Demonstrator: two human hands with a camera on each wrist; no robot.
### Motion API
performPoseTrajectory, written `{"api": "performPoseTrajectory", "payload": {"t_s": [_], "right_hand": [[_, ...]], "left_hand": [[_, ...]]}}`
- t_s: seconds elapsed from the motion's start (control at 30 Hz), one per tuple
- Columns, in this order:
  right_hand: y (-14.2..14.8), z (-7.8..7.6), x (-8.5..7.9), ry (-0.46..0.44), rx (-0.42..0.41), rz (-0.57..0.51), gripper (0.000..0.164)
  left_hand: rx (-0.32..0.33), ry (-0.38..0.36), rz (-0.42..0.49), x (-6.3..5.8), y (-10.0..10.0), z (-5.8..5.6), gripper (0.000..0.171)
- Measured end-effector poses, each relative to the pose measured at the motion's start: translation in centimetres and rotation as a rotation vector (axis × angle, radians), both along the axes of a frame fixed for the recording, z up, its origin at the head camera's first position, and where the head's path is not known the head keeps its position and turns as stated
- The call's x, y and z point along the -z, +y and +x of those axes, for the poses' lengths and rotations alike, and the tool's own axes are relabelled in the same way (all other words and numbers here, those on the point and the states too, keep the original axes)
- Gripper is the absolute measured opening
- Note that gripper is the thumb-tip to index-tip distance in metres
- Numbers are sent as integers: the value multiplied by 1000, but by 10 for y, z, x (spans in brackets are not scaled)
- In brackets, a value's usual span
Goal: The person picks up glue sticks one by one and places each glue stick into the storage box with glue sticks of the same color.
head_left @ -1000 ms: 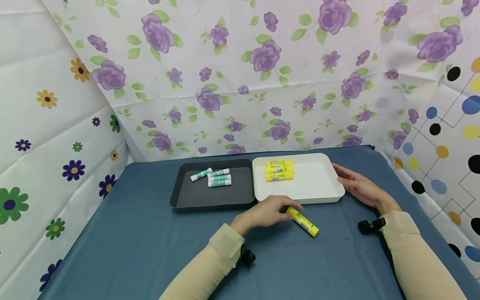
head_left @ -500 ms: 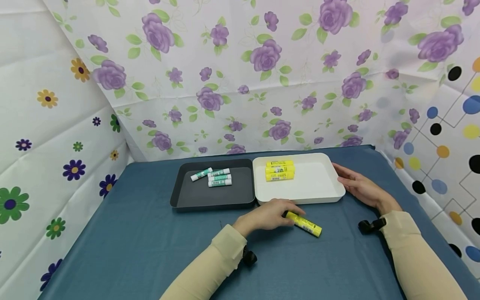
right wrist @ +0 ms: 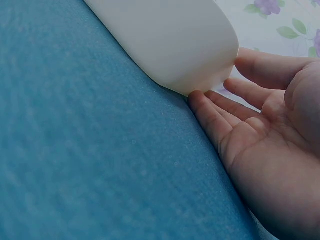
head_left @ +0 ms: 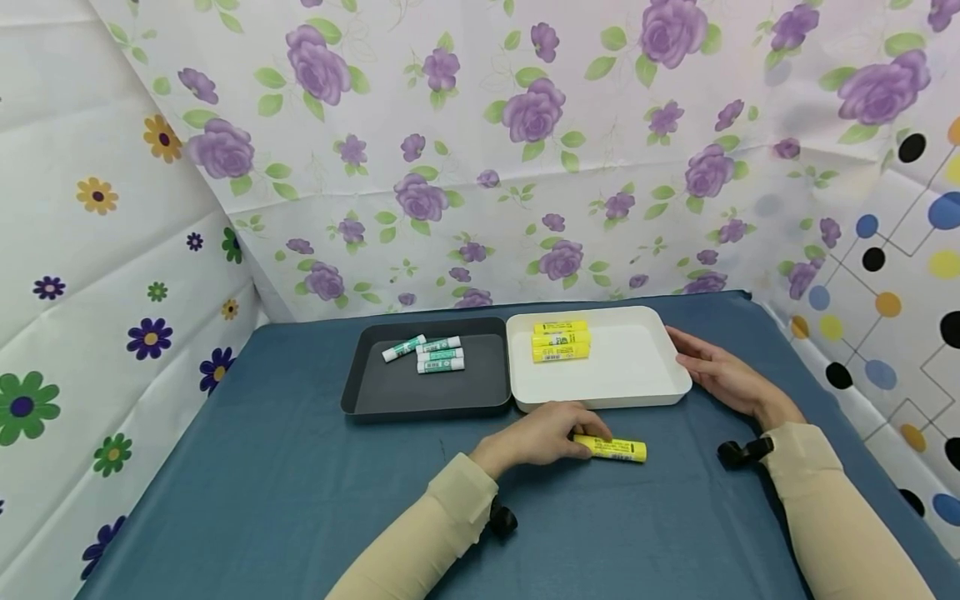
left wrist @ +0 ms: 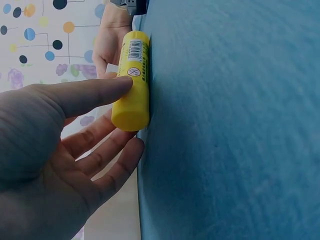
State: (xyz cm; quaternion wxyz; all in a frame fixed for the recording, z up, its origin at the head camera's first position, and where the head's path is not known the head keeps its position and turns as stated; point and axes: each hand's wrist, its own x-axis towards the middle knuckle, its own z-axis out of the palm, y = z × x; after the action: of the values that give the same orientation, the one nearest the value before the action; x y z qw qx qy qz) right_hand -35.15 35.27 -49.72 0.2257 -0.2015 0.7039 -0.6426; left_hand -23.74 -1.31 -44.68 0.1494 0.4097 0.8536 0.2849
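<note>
A yellow glue stick (head_left: 617, 448) lies nearly level on the blue cloth, in front of the white tray (head_left: 637, 367). My left hand (head_left: 546, 433) pinches its left end. In the left wrist view, the thumb presses the near side of the glue stick (left wrist: 132, 95), and the index finger is mostly hidden behind it. My right hand (head_left: 723, 373) rests at the tray's right side. The right wrist view shows relaxed fingers (right wrist: 212, 117) touching the tray's outer wall (right wrist: 185, 45), with the thumb up at its rim. Several yellow glue sticks (head_left: 561, 340) lie stacked side by side inside the white tray.
A dark grey tray (head_left: 390, 392) stands against the white tray's left side. It holds several white-and-green glue sticks (head_left: 441, 365), one lying askew. The blue tablecloth (head_left: 285, 500) runs back to a flowered curtain (head_left: 465, 167).
My left hand has shifted slightly right and toward me. The glue stick in it has turned from a slant to nearly level. The right hand stays at the tray.
</note>
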Motion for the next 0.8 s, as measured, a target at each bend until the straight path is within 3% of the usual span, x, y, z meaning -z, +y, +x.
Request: {"api": "performPoseTrajectory", "payload": {"t_s": [0.8], "right_hand": [[0, 1, 0, 17, -7, 12, 70]], "left_hand": [[-14, -45, 73, 5, -4, 3, 32]]}}
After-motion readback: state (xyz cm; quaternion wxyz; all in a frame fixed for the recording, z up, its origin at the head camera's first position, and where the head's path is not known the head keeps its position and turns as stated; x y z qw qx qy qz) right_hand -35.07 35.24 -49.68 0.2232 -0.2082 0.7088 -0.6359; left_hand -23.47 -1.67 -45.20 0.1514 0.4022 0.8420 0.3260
